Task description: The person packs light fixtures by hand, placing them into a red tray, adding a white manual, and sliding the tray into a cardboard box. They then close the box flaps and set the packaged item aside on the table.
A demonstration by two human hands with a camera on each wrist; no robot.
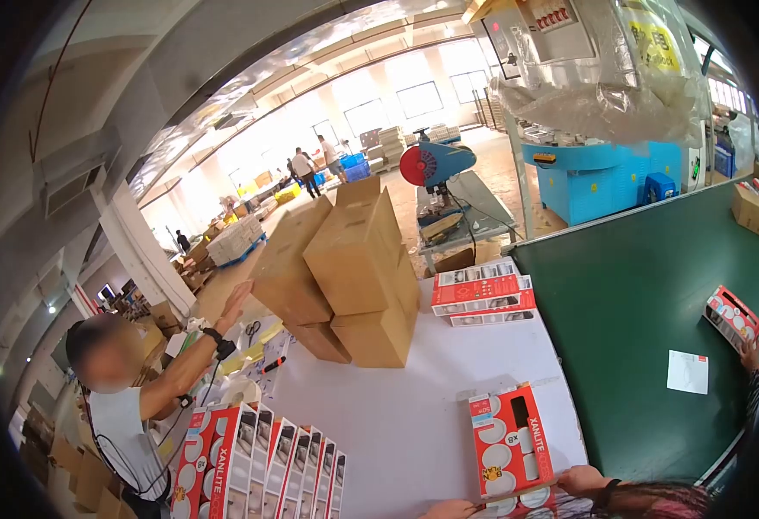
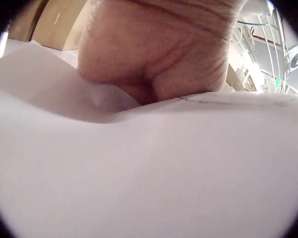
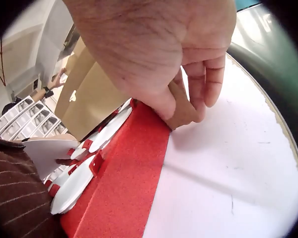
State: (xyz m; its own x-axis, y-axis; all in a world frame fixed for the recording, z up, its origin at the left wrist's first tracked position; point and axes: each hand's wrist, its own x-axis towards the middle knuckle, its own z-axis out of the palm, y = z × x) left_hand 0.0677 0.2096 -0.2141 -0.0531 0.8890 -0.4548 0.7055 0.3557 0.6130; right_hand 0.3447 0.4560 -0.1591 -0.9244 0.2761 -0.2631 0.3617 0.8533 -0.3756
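Note:
A red-and-white printed carton (image 1: 511, 443) marked XANLITE lies on the white tabletop at the front, close to both hands. My right hand (image 1: 582, 480) is at its near right corner. In the right wrist view, the thumb and fingers of that right hand (image 3: 154, 49) pinch a brown cardboard flap (image 3: 181, 109) at the end of the red carton (image 3: 131, 163). White round discs (image 3: 111, 130) show along the carton's side. My left hand (image 1: 450, 509) is at the carton's near left, mostly cut off by the frame. In the left wrist view the left hand (image 2: 154, 49) is close over a white surface, its fingers hidden.
A row of similar cartons (image 1: 258, 463) stands at the left front, and more cartons (image 1: 483, 294) lie at the back. Tall brown boxes (image 1: 353, 277) stand mid-table. A person (image 1: 128, 406) reaches in at left. On the right, a green surface (image 1: 621, 294) bears another carton (image 1: 730, 313) near another hand.

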